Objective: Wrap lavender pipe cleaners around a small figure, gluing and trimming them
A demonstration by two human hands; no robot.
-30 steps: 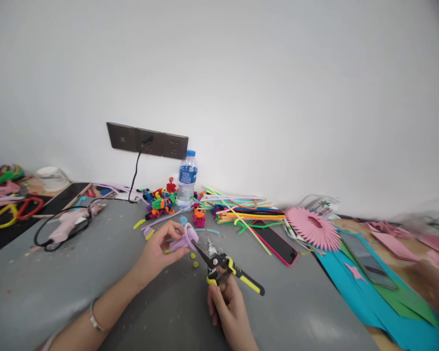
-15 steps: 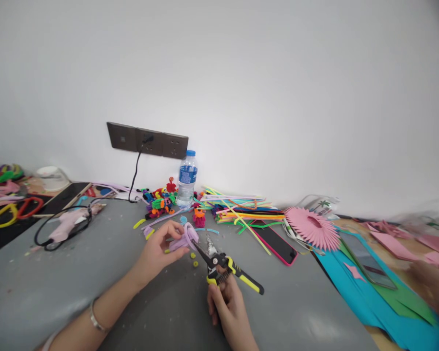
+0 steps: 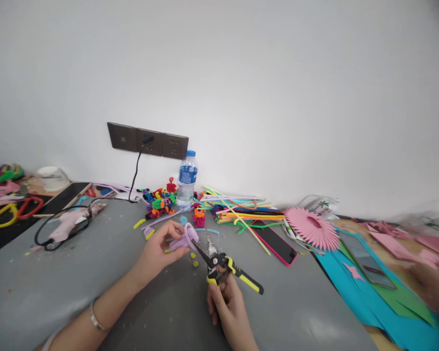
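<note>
Pinched between the fingers of my left hand (image 3: pixel 161 253) is a curled purple pipe cleaner piece (image 3: pixel 183 240), held above the grey table (image 3: pixel 161 312). My right hand (image 3: pixel 229 304) is closed around one handle of black and yellow pliers (image 3: pixel 216 263). The other handle sticks out to the right. The plier jaws point up and left, and one jaw reaches the right side of the purple loop. Small yellow pieces (image 3: pixel 195 264) lie just behind the jaws.
Behind stand a water bottle (image 3: pixel 188 180) and small colourful figures (image 3: pixel 159 204). Pipe cleaners (image 3: pixel 252 212) and a pink-edged phone (image 3: pixel 276 243) lie right of them. A glue gun (image 3: pixel 68 225) rests at left. Another person's hand (image 3: pixel 429 282) is at far right, near blue paper (image 3: pixel 369 302).
The other person's hand at the far right has shifted slightly. My two hands, the purple piece and the pliers look unchanged.
</note>
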